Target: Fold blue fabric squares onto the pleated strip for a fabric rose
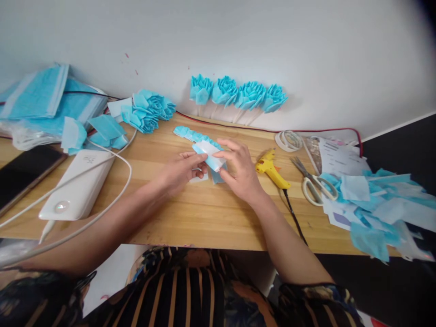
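Note:
Both of my hands meet over the middle of the wooden table (204,218). My left hand (182,170) and my right hand (240,170) pinch a small folded piece of blue and white paper (207,152) between their fingertips, holding it just above the tabletop. A strip of pleated blue paper (190,134) lies right behind the folded piece. Small paper bits lie under my hands, partly hidden.
A yellow glue gun (270,168), scissors (315,184), tape roll (289,140) and blue paper scraps (374,213) lie to the right. Blue paper flowers (238,93) lean on the wall, more (148,111) at left. White power bank (80,181) with cables, a dark phone (25,170), blue paper stacks (41,100).

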Demonstrator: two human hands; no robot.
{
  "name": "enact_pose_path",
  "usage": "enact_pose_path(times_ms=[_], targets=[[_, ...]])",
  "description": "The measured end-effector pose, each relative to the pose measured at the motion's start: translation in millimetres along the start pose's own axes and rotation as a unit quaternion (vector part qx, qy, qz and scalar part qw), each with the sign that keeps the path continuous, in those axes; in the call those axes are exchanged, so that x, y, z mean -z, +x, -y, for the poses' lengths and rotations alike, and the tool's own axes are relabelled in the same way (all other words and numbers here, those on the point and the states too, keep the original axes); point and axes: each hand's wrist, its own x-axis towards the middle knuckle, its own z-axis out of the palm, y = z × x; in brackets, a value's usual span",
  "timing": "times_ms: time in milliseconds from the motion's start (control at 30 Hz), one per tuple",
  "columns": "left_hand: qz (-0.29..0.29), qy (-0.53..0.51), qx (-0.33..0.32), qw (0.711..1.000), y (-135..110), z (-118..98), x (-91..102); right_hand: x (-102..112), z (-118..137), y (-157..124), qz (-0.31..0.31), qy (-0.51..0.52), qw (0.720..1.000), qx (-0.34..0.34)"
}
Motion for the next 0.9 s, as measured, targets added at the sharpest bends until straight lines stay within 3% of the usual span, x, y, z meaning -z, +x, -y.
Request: enact_pose_path(times_ms=[133, 233, 433, 700, 900], targets=[[-0.015, 0.051, -0.007, 0.999, -0.6, 0.0, -1.1, -1.2, -1.4, -1.0, -0.010, 0.016, 1.000, 0.009], [-0.043, 0.144, -0.032, 0.988, -0.8, -1.3, -1.4, -1.2, -1.5, -1.3, -0.006, 0.037, 0.999, -0.006], [-0.076, 0.304, -0.067, 0.947, -3.7, -9.7, -5.2, -4.0, 3.7, -1.0, -0.017, 0.119, 0.987, -0.110], [-0.046, 0.333, -0.082, 0.938, -4.3, -8.8, -5.0, -10.8, 6.4, -0.9, -0.035, 0.315, 0.901, -0.296], [-0.041, 0.334, -0.084, 0.938, -4.5, -8.4, -4.1, -11.7, 6.6, 1.2, -0.046, 0.372, 0.866, -0.332]])
